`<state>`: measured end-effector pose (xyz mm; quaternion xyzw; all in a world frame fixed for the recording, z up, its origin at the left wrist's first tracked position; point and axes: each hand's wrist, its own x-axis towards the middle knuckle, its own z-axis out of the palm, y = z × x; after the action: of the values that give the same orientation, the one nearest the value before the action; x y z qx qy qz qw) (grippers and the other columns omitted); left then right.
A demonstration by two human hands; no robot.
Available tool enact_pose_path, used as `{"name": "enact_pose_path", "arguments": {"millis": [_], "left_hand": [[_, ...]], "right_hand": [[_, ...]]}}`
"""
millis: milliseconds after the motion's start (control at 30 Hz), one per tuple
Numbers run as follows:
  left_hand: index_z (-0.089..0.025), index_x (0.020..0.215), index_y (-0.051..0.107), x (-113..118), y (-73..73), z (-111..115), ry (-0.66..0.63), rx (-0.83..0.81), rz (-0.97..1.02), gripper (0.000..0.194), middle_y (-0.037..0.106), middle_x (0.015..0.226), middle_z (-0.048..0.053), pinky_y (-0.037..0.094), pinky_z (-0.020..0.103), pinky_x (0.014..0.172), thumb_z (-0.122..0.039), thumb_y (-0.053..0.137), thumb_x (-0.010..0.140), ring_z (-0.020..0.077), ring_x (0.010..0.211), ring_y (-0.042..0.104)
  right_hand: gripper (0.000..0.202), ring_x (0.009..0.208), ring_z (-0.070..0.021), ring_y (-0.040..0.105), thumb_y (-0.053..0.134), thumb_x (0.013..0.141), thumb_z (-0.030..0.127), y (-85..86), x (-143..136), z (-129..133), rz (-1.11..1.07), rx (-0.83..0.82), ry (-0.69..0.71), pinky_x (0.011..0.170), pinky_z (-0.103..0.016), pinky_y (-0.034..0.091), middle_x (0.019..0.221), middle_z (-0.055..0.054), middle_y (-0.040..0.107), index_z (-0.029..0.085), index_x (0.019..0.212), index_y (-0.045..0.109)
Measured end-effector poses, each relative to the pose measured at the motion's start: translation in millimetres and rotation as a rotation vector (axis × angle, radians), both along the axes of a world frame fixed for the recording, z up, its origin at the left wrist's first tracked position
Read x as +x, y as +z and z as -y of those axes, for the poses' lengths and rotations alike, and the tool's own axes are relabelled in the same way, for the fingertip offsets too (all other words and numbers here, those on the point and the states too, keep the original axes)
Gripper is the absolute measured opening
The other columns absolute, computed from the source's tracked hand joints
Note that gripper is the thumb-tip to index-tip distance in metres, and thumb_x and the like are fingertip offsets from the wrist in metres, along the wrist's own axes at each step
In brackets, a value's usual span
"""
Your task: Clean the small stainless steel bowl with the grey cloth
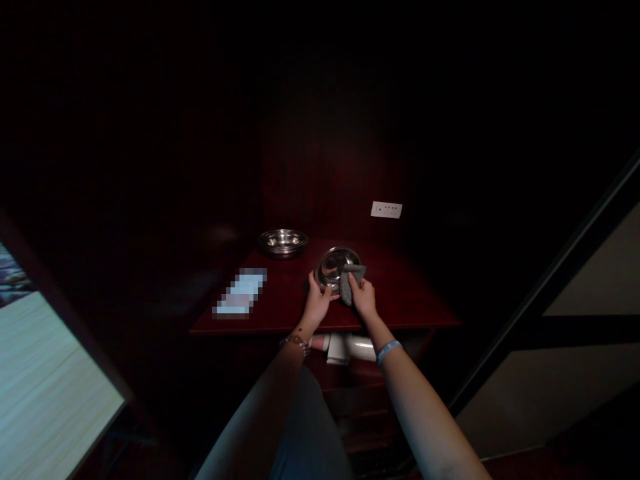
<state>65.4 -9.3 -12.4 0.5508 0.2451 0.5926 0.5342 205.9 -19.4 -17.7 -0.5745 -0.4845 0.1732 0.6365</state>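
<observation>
My left hand grips the rim of a shiny metal bowl, tilted toward me above the dark red shelf. Between the thumb and fingers of my right hand is a folded grey cloth, which lies against the bowl's right side. Part of the bowl's inside is hidden by the cloth. Farther back on the left, a small stack of metal bowls rests on the shelf.
A blurred, pixelated flat item lies on the shelf's left. On the back wall is a white socket plate. Below the shelf edge sit a white roll and a white box-like item. A light wooden surface stands at lower left.
</observation>
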Motion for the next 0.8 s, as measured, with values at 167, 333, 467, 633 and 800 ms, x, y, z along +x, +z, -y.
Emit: {"name": "enact_pose_path", "arguments": {"millis": [167,333,467,633,800], "left_hand": [[-0.027,0.133,0.028,0.7,-0.2,-1.2,0.056,0.003,-0.024,0.056,0.043,0.141,0.014,0.061,0.042,0.076,-0.024,0.056,0.084,0.0242,0.115,0.058],[-0.024,0.133,0.03,1.2,0.4,-1.9,0.128,0.02,-0.086,0.052,0.048,0.137,0.015,0.058,0.039,0.083,-0.024,0.053,0.086,0.022,0.113,0.059],[-0.022,0.13,0.037,-0.9,-0.4,-4.7,0.133,0.027,-0.113,0.047,0.052,0.134,0.013,0.052,0.037,0.093,-0.024,0.055,0.087,0.0195,0.117,0.057],[-0.02,0.128,0.045,-1.3,-0.8,-6.5,0.066,0.025,-0.119,0.042,0.052,0.137,0.013,0.047,0.039,0.1,-0.029,0.054,0.088,0.0209,0.122,0.053],[-0.018,0.133,0.044,0.2,-0.6,-7.0,0.07,0.074,-0.132,0.046,0.05,0.14,0.013,0.033,0.037,0.112,-0.032,0.052,0.089,0.0197,0.132,0.045]], "right_hand": [[0.05,0.06,-0.0163,0.058,0.054,0.079,0.061,0.4,-0.9,0.1,0.024,-0.01,0.037,0.053,-0.023,0.04,0.069,-0.007,0.07,0.013,0.074,0.068],[0.052,0.061,-0.0157,0.058,0.054,0.078,0.062,0.5,0.0,-0.3,0.016,-0.016,0.072,0.054,-0.023,0.042,0.07,-0.007,0.069,0.012,0.074,0.067],[0.05,0.06,-0.015,0.059,0.056,0.077,0.063,0.7,-1.4,-1.3,-0.09,0.01,0.195,0.056,-0.023,0.044,0.071,-0.006,0.069,0.014,0.076,0.065],[0.048,0.06,-0.015,0.06,0.06,0.074,0.062,1.6,-3.2,-2.3,-0.198,0.005,0.326,0.057,-0.024,0.047,0.072,-0.005,0.069,0.014,0.077,0.064],[0.05,0.06,-0.0147,0.06,0.061,0.073,0.064,4.3,-6.7,0.6,-0.177,-0.009,0.394,0.058,-0.024,0.047,0.071,-0.005,0.07,0.014,0.075,0.065]]}}
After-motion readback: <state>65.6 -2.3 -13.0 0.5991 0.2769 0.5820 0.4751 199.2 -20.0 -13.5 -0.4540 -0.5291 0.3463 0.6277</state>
